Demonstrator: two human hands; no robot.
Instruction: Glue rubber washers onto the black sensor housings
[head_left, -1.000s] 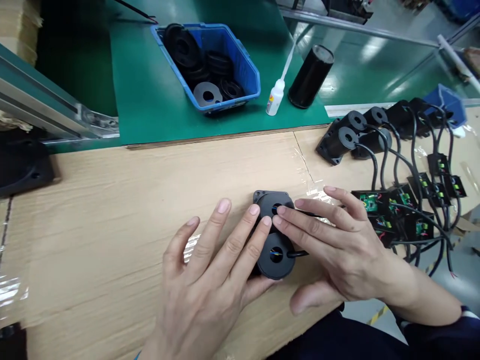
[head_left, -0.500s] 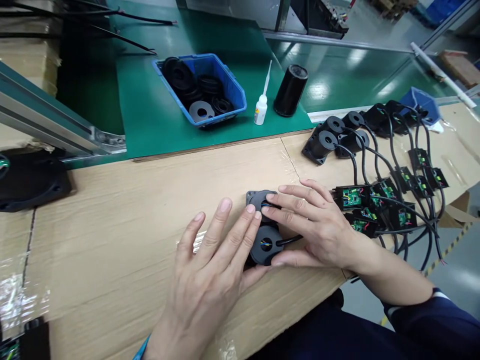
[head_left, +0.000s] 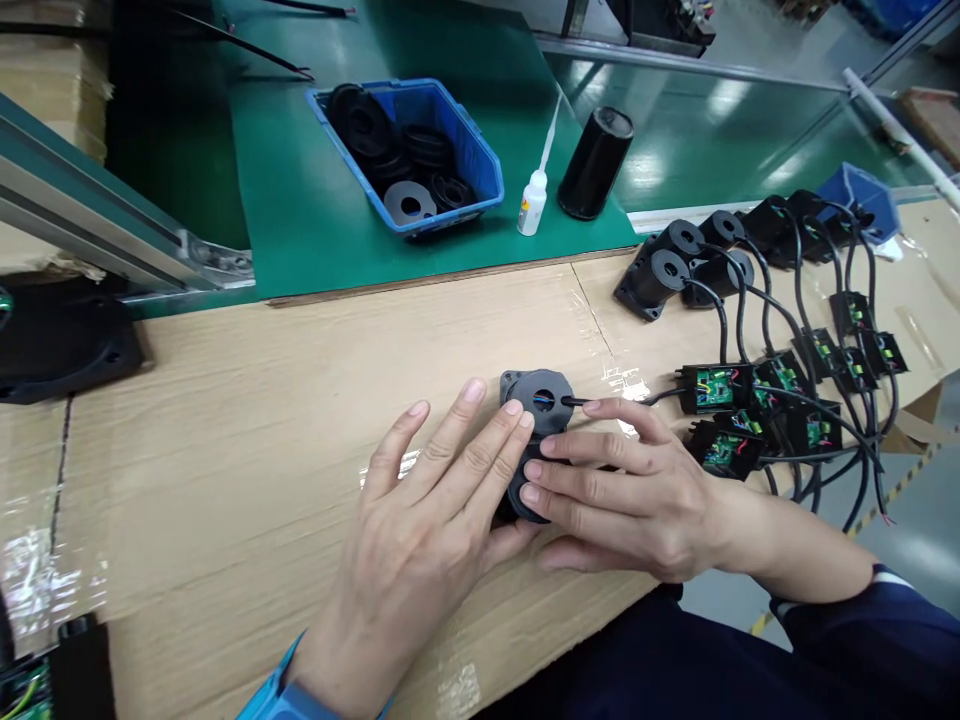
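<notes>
Two black round coil parts lie close together on the cardboard-covered bench. The far coil (head_left: 541, 399) shows its centre hole with coloured wires inside. My hands mostly cover the near coil (head_left: 525, 500). My left hand (head_left: 427, 530) lies flat with fingers stretched out, its fingertips resting on the coils' left side. My right hand (head_left: 622, 490) comes in from the right, fingers extended over the near coil and thumb below it. A black cable (head_left: 581, 402) leaves the far coil towards the right.
A blue bin (head_left: 480, 160) of black rings stands on the green mat behind, with a glue bottle (head_left: 534, 205) and a black cylinder (head_left: 596, 165) beside it. Several finished coils (head_left: 675, 265) with cables and small circuit boards (head_left: 712, 388) lie at the right. A black plate (head_left: 60, 345) sits at the left.
My right hand's fingers slid down from the far coil onto the near one, uncovering the far coil's hole. The left hand stayed in place. The camera view shifted slightly.
</notes>
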